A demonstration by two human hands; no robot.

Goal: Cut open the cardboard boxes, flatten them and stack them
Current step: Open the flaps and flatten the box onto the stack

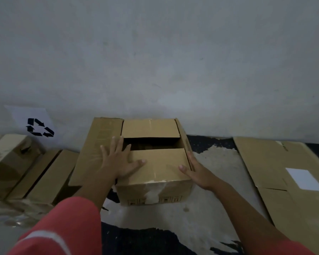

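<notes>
Where the grey wall [173,61] meets the floor, the brown cardboard box [160,162] stands upright, two top flaps folded in with a dark gap between them. The left hand [116,161] lies flat on its top, fingers spread and straight, gripping nothing. The right hand [195,172] presses open-palmed against its right side. A flattened brown cardboard sheet [276,172] lies to the right, and more brown cardboard boxes [44,173] sit to the left below a white recycling sign [33,124].
</notes>
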